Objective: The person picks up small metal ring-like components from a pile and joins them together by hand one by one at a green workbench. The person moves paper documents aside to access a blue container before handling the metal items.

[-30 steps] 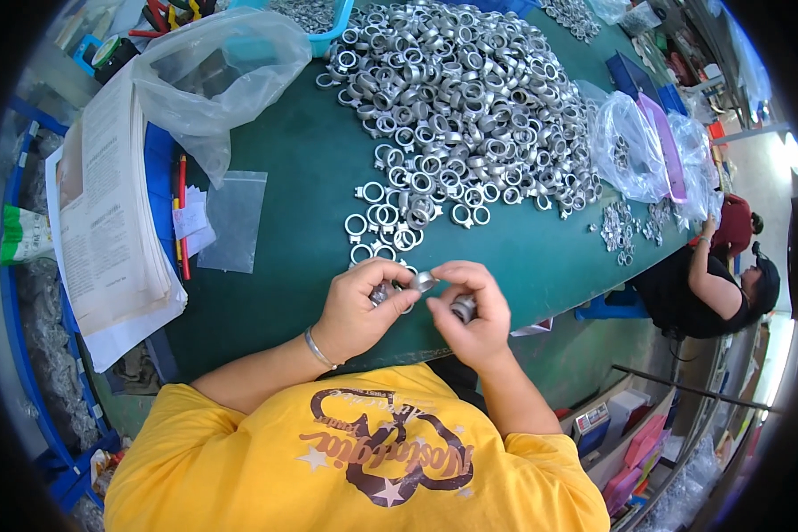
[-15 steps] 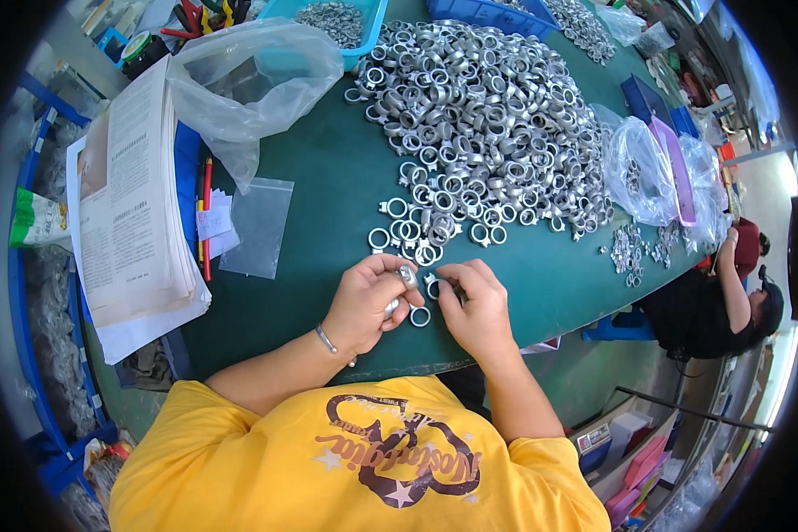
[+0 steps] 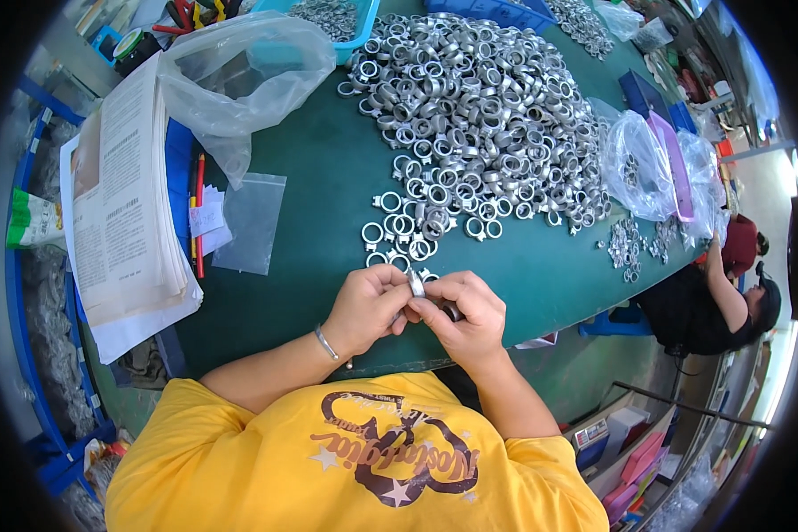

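Note:
A small silvery metal ring (image 3: 416, 285) stands between my two hands near the table's front edge. My left hand (image 3: 364, 307) is closed, pinching this ring between thumb and fingers. Close against it, my right hand (image 3: 468, 312) is also closed, its thumb and fingertips at the ring's right side. A second, darker-looking metal ring (image 3: 453, 311) shows among the curled fingers of my right hand. Just beyond my hands lie several loose rings (image 3: 373, 232), in front of a large heap of similar metal rings (image 3: 496, 115). My fingers partly hide the rings nearest them.
A stack of printed papers (image 3: 124, 204) and a clear plastic bag (image 3: 239, 106) lie left. Light-blue (image 3: 370, 27) and dark-blue (image 3: 505, 13) trays stand at the back. Right are small metal parts (image 3: 627, 248) and a purple tray (image 3: 674, 168). A co-worker (image 3: 705, 301) sits far right.
My right hand has moved left to meet my left hand at the ring. A ring now shows in its curled fingers. The loose ring lying between my hands is no longer visible.

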`<action>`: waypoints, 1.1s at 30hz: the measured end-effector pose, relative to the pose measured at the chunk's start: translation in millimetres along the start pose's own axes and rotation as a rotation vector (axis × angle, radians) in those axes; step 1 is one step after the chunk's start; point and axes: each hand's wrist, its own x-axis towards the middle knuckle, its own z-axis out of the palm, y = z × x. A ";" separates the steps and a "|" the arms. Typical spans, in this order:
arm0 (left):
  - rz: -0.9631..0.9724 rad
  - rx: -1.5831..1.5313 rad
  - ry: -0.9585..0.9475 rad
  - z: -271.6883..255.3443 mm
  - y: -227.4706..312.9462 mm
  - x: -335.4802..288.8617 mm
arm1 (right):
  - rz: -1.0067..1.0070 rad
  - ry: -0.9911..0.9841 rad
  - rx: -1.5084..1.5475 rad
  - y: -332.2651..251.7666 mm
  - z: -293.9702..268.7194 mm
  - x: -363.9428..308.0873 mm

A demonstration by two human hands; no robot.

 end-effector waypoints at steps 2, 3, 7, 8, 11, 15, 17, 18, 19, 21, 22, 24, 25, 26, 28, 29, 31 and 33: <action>0.014 0.029 -0.001 1.6 2.8 -1.3 | -0.010 0.009 -0.017 1.5 0.0 -2.0; 0.013 0.030 -0.001 0.7 1.7 -0.8 | -0.020 0.017 -0.032 2.1 0.0 -2.9; 0.146 0.109 -0.007 2.6 -2.8 -1.0 | -0.030 0.032 -0.048 2.0 -1.5 -5.4; 0.252 0.159 0.031 4.2 -3.4 -1.3 | 0.029 0.050 -0.037 3.8 -1.4 -6.8; 0.354 0.236 0.040 5.1 -4.5 -3.6 | 0.144 0.047 -0.026 3.8 -5.8 -6.9; 0.520 0.453 0.018 1.8 -8.2 -4.6 | 0.236 0.031 0.049 9.2 -4.1 -10.5; 0.546 0.486 0.016 0.8 -7.5 -5.2 | 0.240 0.035 0.068 10.1 -2.9 -11.0; 0.573 0.521 0.017 0.7 -7.4 -5.2 | 0.239 0.027 0.061 10.6 -2.7 -11.0; 0.572 0.520 0.016 1.0 -7.8 -5.0 | 0.238 0.019 0.055 10.8 -2.9 -11.1; 0.565 0.484 0.005 1.0 -8.1 -4.6 | 0.231 0.016 0.049 10.8 -3.3 -10.8; 0.565 0.485 0.005 1.0 -8.0 -4.6 | 0.223 0.013 0.044 10.8 -3.4 -10.8; 0.592 0.515 0.009 1.5 -7.2 -4.8 | 0.233 0.010 0.055 10.7 -3.8 -11.2; 0.591 0.514 0.008 1.7 -6.5 -5.0 | 0.242 0.007 0.067 10.7 -3.8 -11.5; 0.588 0.517 0.002 1.8 -5.7 -5.0 | 0.243 0.007 0.067 11.4 -3.3 -12.3; 0.584 0.519 -0.005 2.0 -5.6 -4.8 | 0.266 0.009 0.103 13.1 -2.2 -14.4; 0.591 0.525 -0.010 1.8 -6.0 -4.7 | 0.266 0.009 0.103 13.0 -2.0 -14.4; 0.597 0.531 -0.017 1.2 -6.4 -4.4 | 0.273 0.006 0.121 12.4 -2.0 -14.2; 0.640 0.578 -0.027 0.7 -6.1 -3.9 | 0.246 0.004 0.094 11.1 -3.3 -13.3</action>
